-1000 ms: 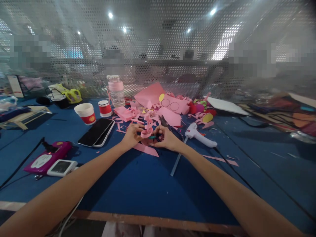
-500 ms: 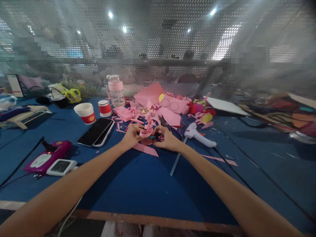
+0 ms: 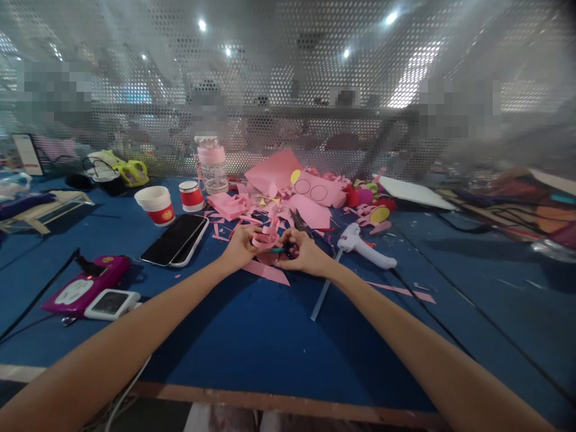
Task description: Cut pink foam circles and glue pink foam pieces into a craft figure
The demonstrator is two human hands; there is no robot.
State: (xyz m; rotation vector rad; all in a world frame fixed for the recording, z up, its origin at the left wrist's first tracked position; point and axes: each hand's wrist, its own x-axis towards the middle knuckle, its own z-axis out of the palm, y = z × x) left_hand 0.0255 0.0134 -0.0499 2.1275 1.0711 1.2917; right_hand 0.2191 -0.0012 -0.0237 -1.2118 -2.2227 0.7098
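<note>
My left hand (image 3: pixel 240 247) is closed, its thumb and fingers pinching a curled pink paper strip (image 3: pixel 264 240) that loops upward. My right hand (image 3: pixel 302 253) is closed around a slim teal tool (image 3: pixel 278 249) with a dark handle; its exact kind is mostly hidden by the fingers. The teal end reaches left to the base of the paper curl, between both hands. Just behind my right hand lie dark scissors (image 3: pixel 300 222) with their blades pointing away. A flat pink paper strip (image 3: pixel 266 272) rests on the table below the hands.
Pink paper sheets and scraps (image 3: pixel 310 207) pile up behind my hands. To the right lies a white glue gun (image 3: pixel 366 249) with its cord. Phones (image 3: pixel 175 240), paper cups (image 3: pixel 155 205), a bottle (image 3: pixel 212 168) and a purple power strip (image 3: pixel 90 285) stand left on the blue table (image 3: pixel 270 342).
The pink paper curl has shifted slightly left and its loops sit a little differently. Both hands keep nearly the same place and grip.
</note>
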